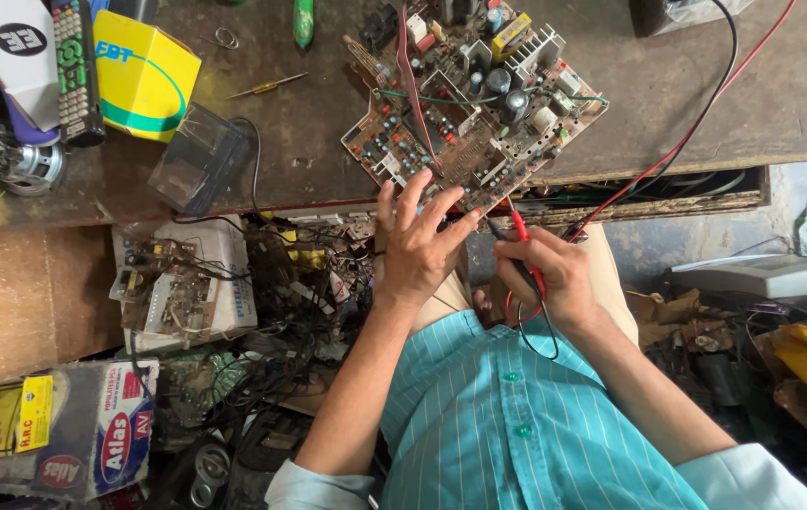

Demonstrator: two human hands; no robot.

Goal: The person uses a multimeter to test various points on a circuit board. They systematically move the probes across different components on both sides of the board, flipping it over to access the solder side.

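Observation:
A brown circuit board (pixel 474 104) crowded with capacitors and a finned heat sink lies tilted on the worn workbench (pixel 309 142), its near corner hanging over the edge. My left hand (pixel 418 246) rests with spread fingers on that near corner. My right hand (pixel 550 274) grips red and black test probes (pixel 520 227), whose tips point at the board's near edge. Red and black leads (pixel 696 123) run from the probes up to the far right of the bench.
A yellow box (pixel 144 80), a remote control (pixel 76 71), a dark clear plastic case (pixel 197 159), a small screwdriver (pixel 266 87) and a speaker (pixel 35 168) sit on the bench's left. Below lie another circuit board (pixel 172 283), tangled wires and cartons (pixel 63 430).

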